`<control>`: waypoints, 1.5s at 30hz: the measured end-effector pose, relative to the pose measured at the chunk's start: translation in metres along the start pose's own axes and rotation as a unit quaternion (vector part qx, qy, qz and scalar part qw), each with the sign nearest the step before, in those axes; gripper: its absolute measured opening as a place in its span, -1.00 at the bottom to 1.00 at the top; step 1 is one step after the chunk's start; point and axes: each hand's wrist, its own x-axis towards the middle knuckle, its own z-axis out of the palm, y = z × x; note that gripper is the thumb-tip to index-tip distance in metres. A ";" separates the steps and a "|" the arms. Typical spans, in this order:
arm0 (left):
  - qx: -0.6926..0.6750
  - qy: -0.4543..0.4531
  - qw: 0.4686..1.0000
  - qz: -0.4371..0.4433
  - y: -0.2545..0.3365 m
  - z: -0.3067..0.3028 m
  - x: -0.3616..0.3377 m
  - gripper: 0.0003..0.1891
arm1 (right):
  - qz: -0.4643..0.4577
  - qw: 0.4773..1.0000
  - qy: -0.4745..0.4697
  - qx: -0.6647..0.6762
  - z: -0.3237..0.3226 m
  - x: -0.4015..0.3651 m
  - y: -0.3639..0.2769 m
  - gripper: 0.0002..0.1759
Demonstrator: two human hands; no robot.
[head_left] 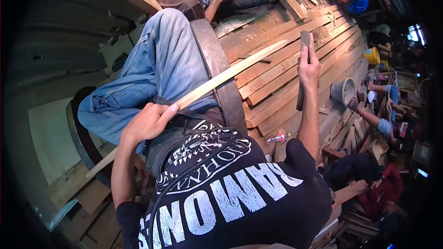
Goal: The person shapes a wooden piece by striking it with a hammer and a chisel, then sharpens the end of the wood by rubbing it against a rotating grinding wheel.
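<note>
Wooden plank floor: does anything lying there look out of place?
Yes. A small clear plastic bottle lies on its side on the brown wooden plank floor, below the right hand holding a dark flat tool; it looks dropped among the timber.

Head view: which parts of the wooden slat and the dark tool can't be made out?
- wooden slat: head view, left hand and forearm cover its middle.
- dark tool: head view, right hand wraps its middle; its kind is too dim to tell.
- co-workers at right edge: head view, dark and small.
</note>
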 end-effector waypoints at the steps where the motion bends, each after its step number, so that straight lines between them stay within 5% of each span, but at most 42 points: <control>1: -0.010 -0.038 0.999 -0.033 -0.003 -0.008 -0.004 -0.37 | -0.004 0.999 -0.014 0.042 0.003 -0.006 -0.012 -0.45; 2: -0.004 -0.036 0.999 -0.035 -0.007 -0.013 -0.010 -0.37 | -0.003 0.999 -0.012 0.048 0.013 -0.009 -0.014 -0.45; 4: 0.003 -0.062 0.997 -0.052 -0.018 -0.018 -0.026 -0.32 | -0.172 0.984 -0.037 0.033 0.032 -0.018 -0.014 -0.44; 10: 0.023 -0.085 0.992 -0.094 -0.045 -0.034 -0.074 -0.35 | -0.151 0.974 -0.166 -0.001 0.037 -0.046 -0.074 -0.42; 14: 0.090 0.024 0.995 -0.048 -0.025 -0.022 -0.072 -0.55 | -0.136 0.962 -0.231 -0.043 0.034 -0.051 -0.095 -0.43; 19: 0.222 0.166 0.961 0.008 -0.004 0.016 -0.043 -0.63 | -0.203 0.953 -0.207 -0.085 0.035 -0.073 -0.111 -0.44; 24: 0.260 0.188 0.947 0.001 -0.016 0.035 -0.052 -0.61 | -0.179 0.955 -0.206 -0.114 0.039 -0.063 -0.092 -0.43; 26: 0.272 0.196 0.942 0.004 -0.018 0.040 -0.056 -0.60 | -0.149 0.913 -0.189 -0.329 0.041 -0.045 -0.058 -0.46; 28: 0.273 0.222 0.936 0.000 -0.019 0.039 -0.057 -0.60 | -0.155 0.925 -0.168 -0.304 0.036 -0.034 -0.050 -0.46; 30: 0.271 0.216 0.938 -0.005 -0.017 0.035 -0.057 -0.60 | -0.171 0.969 -0.133 -0.121 0.034 -0.042 -0.054 -0.45; 31: 0.263 0.211 0.941 -0.011 -0.015 0.038 -0.060 -0.60 | -0.063 0.969 -0.187 -0.147 0.022 -0.054 -0.104 -0.43; 32: 0.261 0.215 0.941 -0.010 -0.015 0.039 -0.060 -0.60 | -0.059 0.968 -0.193 -0.149 0.027 -0.069 -0.113 -0.43; 35: 0.253 0.232 0.939 -0.014 -0.011 0.043 -0.063 -0.61 | -0.236 0.943 -0.191 -0.134 0.041 -0.094 -0.126 -0.43; 40: 0.221 0.246 0.944 -0.021 -0.008 0.044 -0.064 -0.62 | -0.120 0.923 -0.213 -0.297 0.030 -0.069 -0.111 -0.42; 43: 0.210 0.263 0.942 -0.002 -0.010 0.045 -0.063 -0.64 | -0.169 0.962 -0.176 -0.126 0.023 -0.067 -0.125 -0.40; 45: 0.178 0.260 0.949 -0.008 -0.008 0.046 -0.064 -0.64 | -0.194 0.952 -0.199 -0.127 0.024 -0.079 -0.144 -0.41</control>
